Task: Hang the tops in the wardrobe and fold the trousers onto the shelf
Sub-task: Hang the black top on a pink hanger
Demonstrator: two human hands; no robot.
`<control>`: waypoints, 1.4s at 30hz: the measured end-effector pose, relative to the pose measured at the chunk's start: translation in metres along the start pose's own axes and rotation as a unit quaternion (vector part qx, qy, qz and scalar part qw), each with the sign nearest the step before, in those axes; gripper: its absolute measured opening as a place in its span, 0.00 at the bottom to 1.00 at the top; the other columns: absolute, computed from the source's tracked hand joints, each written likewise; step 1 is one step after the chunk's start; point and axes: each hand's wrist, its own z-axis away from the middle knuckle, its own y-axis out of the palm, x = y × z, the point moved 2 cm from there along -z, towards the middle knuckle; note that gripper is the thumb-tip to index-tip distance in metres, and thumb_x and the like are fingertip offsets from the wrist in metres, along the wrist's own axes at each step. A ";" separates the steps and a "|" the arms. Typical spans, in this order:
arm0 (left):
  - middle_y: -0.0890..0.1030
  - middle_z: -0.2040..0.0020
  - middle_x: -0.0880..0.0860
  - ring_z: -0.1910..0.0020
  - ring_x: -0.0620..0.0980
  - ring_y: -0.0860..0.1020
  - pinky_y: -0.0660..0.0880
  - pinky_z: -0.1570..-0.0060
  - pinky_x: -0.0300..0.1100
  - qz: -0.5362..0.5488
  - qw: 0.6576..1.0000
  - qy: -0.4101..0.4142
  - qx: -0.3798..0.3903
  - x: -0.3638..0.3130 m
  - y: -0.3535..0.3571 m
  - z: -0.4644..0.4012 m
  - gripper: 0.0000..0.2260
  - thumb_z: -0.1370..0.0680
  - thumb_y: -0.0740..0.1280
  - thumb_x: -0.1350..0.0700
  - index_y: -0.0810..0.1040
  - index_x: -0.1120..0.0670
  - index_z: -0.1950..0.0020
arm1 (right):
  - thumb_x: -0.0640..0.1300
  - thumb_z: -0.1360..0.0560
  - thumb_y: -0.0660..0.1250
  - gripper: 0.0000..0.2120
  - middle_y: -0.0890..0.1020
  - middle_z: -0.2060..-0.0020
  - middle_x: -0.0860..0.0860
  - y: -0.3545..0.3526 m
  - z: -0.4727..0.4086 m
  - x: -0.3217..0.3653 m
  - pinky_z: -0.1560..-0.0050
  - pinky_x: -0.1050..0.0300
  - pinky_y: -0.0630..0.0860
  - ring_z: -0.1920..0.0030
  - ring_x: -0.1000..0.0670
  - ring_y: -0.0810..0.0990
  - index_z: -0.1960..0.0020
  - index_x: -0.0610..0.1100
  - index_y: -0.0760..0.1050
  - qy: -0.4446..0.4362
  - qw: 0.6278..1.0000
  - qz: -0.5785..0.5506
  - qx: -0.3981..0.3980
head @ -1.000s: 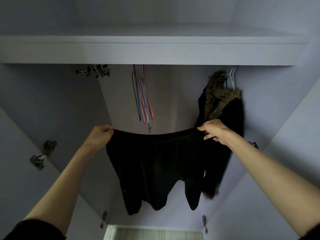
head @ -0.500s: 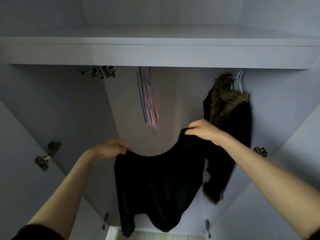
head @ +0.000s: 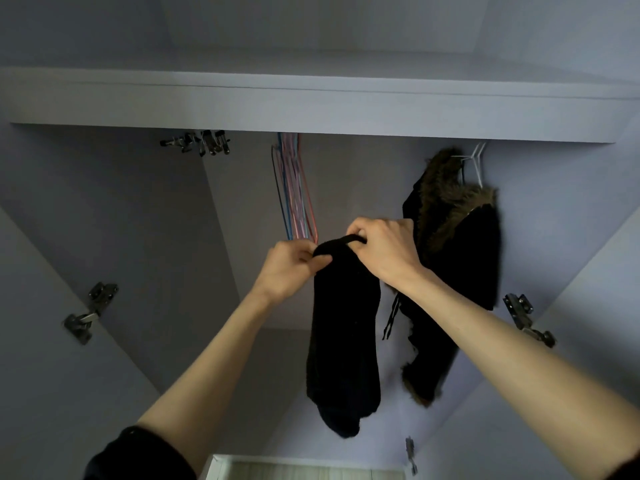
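- Head view: the shelf (head: 311,109) ran across the top of the wardrobe and serves as the landmark for all places here.
- Below the shelf, near its middle, the left hand (head: 289,268) and right hand (head: 384,251) met, each with fingers curled and clamped on the top edge of the black trousers (head: 343,327).
- The trousers hung straight down from the two hands, doubled lengthwise into one narrow strip, the legs lying together.
- Below the shelf, just left of the hands, a bunch of empty coloured hangers (head: 294,188) hung.
- Below the shelf's right part, a fur-trimmed black coat (head: 460,258) hung on a white hanger (head: 476,161), just behind the right hand.
- Judgement: the step in hand appeared to be folding the trousers. To do it well, the waistband edges should be matched before one hand lets go, the legs kept aligned, then the strip halved once more and laid flat on the shelf above.
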 end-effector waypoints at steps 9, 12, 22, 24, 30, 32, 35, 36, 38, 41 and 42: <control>0.79 0.63 0.54 0.59 0.52 0.78 0.70 0.57 0.41 -0.061 0.994 -0.043 -0.082 0.019 -0.047 0.006 0.07 0.25 0.68 0.61 0.76 0.55 0.63 | 0.41 0.23 0.64 0.09 0.83 0.50 0.48 0.001 0.010 -0.047 0.38 0.45 0.69 0.45 0.43 0.78 0.46 0.48 0.79 0.147 0.987 -0.065 0.013; 0.80 0.56 0.54 0.50 0.56 0.78 0.72 0.48 0.45 -0.217 0.975 -0.044 0.014 0.024 -0.035 0.009 0.05 0.24 0.67 0.53 0.75 0.53 0.55 | 0.38 0.25 0.64 0.11 0.84 0.52 0.49 -0.001 0.005 -0.022 0.42 0.47 0.74 0.47 0.46 0.80 0.49 0.48 0.82 0.106 0.986 -0.125 0.021; 0.82 0.65 0.55 0.60 0.59 0.79 0.62 0.48 0.44 -0.356 0.914 0.120 -0.152 0.005 -0.028 0.016 0.09 0.22 0.63 0.47 0.80 0.49 0.49 | 0.34 0.27 0.62 0.14 0.85 0.54 0.48 0.009 -0.001 0.032 0.42 0.49 0.74 0.49 0.46 0.81 0.50 0.46 0.83 0.018 0.988 -0.147 0.035; 0.82 0.63 0.57 0.61 0.61 0.78 0.63 0.46 0.46 -0.349 0.911 0.102 -0.193 0.006 -0.039 0.016 0.07 0.23 0.63 0.50 0.77 0.52 0.55 | 0.36 0.25 0.62 0.12 0.84 0.54 0.48 0.013 -0.001 0.024 0.41 0.48 0.72 0.50 0.45 0.81 0.48 0.46 0.81 0.015 0.993 -0.110 0.044; 0.74 0.69 0.55 0.69 0.56 0.71 0.69 0.54 0.49 -0.282 0.911 0.054 -0.295 0.015 -0.076 0.017 0.10 0.24 0.64 0.55 0.68 0.55 0.63 | 0.41 0.23 0.62 0.12 0.81 0.47 0.49 0.032 0.008 -0.011 0.42 0.49 0.64 0.46 0.44 0.78 0.42 0.48 0.76 0.050 0.997 -0.006 0.063; 0.72 0.69 0.55 0.68 0.56 0.70 0.66 0.62 0.47 -0.245 0.913 0.015 -0.327 0.023 -0.091 0.014 0.12 0.24 0.64 0.55 0.68 0.58 0.64 | 0.41 0.23 0.61 0.13 0.80 0.45 0.48 0.034 0.007 -0.025 0.38 0.45 0.63 0.43 0.43 0.76 0.41 0.49 0.76 0.092 0.991 -0.008 0.092; 0.69 0.72 0.53 0.71 0.53 0.68 0.61 0.70 0.45 -0.188 0.915 -0.033 -0.355 0.038 -0.110 0.011 0.13 0.25 0.65 0.56 0.67 0.58 0.66 | 0.42 0.23 0.61 0.12 0.80 0.44 0.48 0.034 0.006 -0.044 0.36 0.44 0.63 0.41 0.43 0.75 0.41 0.51 0.76 0.141 0.982 -0.018 0.123; 0.68 0.73 0.52 0.72 0.49 0.67 0.62 0.72 0.42 -0.175 0.919 -0.040 -0.352 0.041 -0.113 0.011 0.12 0.25 0.65 0.56 0.66 0.58 0.66 | 0.43 0.23 0.62 0.12 0.80 0.44 0.49 0.034 0.005 -0.048 0.35 0.44 0.64 0.40 0.44 0.74 0.41 0.51 0.76 0.153 0.980 -0.028 0.127; 0.68 0.73 0.50 0.73 0.45 0.66 0.63 0.72 0.38 -0.162 0.929 -0.050 -0.330 0.048 -0.113 0.011 0.12 0.26 0.65 0.57 0.66 0.56 0.66 | 0.44 0.24 0.64 0.10 0.80 0.45 0.50 0.034 0.002 -0.052 0.35 0.44 0.66 0.40 0.45 0.75 0.43 0.51 0.77 0.161 0.978 -0.048 0.127; 0.69 0.69 0.50 0.68 0.50 0.68 0.66 0.67 0.43 -0.098 0.951 -0.086 -0.281 0.059 -0.110 0.005 0.11 0.26 0.65 0.59 0.66 0.53 0.64 | 0.45 0.25 0.66 0.04 0.80 0.52 0.53 0.035 -0.004 -0.048 0.39 0.46 0.71 0.44 0.47 0.77 0.51 0.52 0.76 0.146 0.980 -0.080 0.113; 0.71 0.67 0.51 0.64 0.52 0.70 0.68 0.62 0.44 -0.065 0.959 -0.099 -0.258 0.062 -0.110 0.005 0.08 0.25 0.65 0.60 0.67 0.53 0.62 | 0.45 0.25 0.67 0.03 0.79 0.55 0.54 0.036 -0.006 -0.046 0.41 0.50 0.73 0.46 0.48 0.78 0.53 0.52 0.75 0.143 0.978 -0.107 0.106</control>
